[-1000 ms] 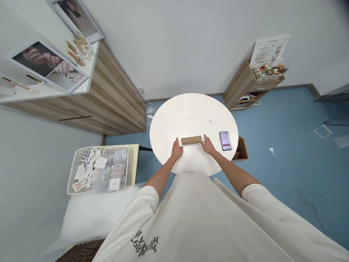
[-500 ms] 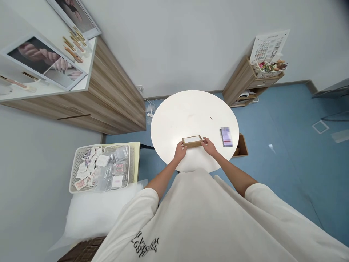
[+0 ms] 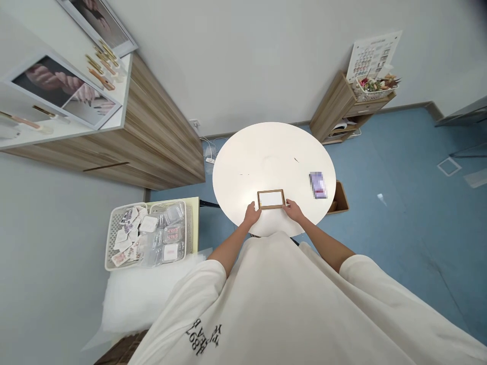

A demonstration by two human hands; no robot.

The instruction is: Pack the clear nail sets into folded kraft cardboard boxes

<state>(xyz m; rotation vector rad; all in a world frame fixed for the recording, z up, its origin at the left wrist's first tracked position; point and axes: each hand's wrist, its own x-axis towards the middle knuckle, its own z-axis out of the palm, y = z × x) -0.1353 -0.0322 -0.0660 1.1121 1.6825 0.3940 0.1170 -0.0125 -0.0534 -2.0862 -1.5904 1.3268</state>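
On the white round table lies a shallow brown cardboard box, near its front edge. A white face within a brown border is turned up toward me. At the box's near left corner is my left hand, fingers stretched out and apart from the side, thumb close to the corner. My right hand has its thumb and fingers on the near right corner. A phone with a blurred screen rests to the right of that hand.
Left of me, white baskets hold cards and clear plastic packs, beside white wrapping. A wooden cabinet stands at the left. Beyond the table's right side are an open brown bin and a small wooden shelf unit.
The cardboard box has turned from showing its narrow brown side to showing its white face. My hands closed on its ends, and the left fingers now stand apart from it.
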